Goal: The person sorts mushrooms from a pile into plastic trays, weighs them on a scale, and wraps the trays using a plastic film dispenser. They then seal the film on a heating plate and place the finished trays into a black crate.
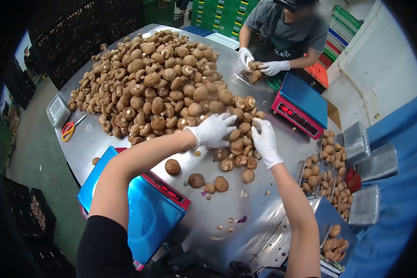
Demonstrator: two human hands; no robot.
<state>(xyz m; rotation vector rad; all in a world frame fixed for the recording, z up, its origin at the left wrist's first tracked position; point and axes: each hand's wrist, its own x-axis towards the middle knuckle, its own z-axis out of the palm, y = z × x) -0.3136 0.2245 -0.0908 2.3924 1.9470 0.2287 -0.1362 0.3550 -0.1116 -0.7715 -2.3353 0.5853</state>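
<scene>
A large heap of brown mushrooms covers much of the metal table. My left hand, in a white glove, lies at the heap's lower right edge with its fingers spread over mushrooms. Across a small cluster of mushrooms is my gloved right hand, its fingers apart and touching the cluster's right side. Neither hand visibly grips a mushroom. A few loose mushrooms lie below the hands.
A blue-topped scale sits under my left forearm; another scale stands at right. Red-handled scissors and clear trays lie at left. Filled trays are at right. Opposite, a co-worker in white gloves handles mushrooms.
</scene>
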